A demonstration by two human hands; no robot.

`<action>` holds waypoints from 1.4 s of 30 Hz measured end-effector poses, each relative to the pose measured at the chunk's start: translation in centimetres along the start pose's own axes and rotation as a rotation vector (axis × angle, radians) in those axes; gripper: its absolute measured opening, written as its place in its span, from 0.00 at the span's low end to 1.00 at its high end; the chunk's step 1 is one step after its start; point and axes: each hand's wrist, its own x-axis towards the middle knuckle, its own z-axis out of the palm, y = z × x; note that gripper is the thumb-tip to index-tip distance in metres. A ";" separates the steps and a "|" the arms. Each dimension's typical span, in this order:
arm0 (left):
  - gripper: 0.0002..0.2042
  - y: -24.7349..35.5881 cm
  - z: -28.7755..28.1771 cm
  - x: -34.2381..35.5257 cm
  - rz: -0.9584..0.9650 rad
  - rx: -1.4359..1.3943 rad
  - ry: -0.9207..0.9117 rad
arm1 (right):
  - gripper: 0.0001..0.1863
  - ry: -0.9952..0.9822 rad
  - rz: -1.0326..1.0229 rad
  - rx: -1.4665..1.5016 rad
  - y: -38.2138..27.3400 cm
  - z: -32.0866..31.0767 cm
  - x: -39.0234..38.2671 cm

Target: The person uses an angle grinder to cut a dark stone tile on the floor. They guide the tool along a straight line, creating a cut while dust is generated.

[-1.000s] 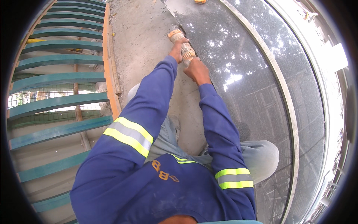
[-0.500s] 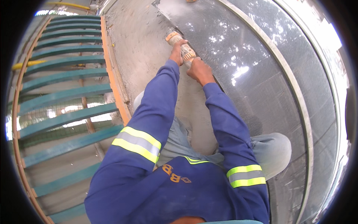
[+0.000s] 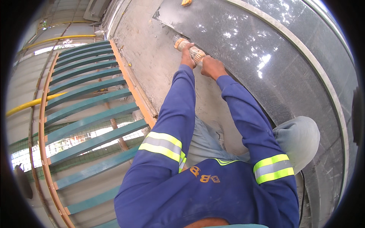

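Observation:
Both arms reach forward to a dusty orange and grey angle grinder point(image 3: 197, 54), which lies along the near left edge of a dark glossy slab point(image 3: 243, 57). My left hand point(image 3: 187, 56) is wrapped round its front part, just behind the orange head. Farther back, my right hand point(image 3: 213, 67) grips the rear of the body. The front end points away from me, beside the slab's edge; its disc cannot be made out. Pale dust coats the tool and the grey floor point(image 3: 152, 57) left of the slab.
On my left is a long rack of teal slats point(image 3: 87, 114) with an orange frame. Yellow pipes point(image 3: 28, 106) run beyond it. A pale strip point(image 3: 323, 74) crosses the dark surface on the right. A small orange object point(image 3: 186, 2) lies on the slab's far part. A black cable point(image 3: 303, 197) shows by my right knee.
The whole view has swung left, so the rack, slab and arms sit farther right in the picture. Both hands keep their hold on the grinder; any movement along the edge is hard to tell.

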 end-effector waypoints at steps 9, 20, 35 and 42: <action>0.19 0.3 -0.4 0.2 -0.051 -0.023 -0.047 | 0.19 0.020 0.033 0.027 -0.3 0.0 -0.3; 0.17 -0.1 0.6 -1.7 -0.016 -0.046 -0.051 | 0.18 0.033 -0.004 0.030 -0.1 -1.3 -2.7; 0.19 0.1 0.4 -1.3 -0.025 -0.025 -0.022 | 0.18 0.043 0.039 0.034 0.1 -0.2 -1.6; 0.18 0.1 0.3 -0.1 -0.028 -0.006 0.022 | 0.19 0.017 0.047 0.028 0.2 0.1 -0.6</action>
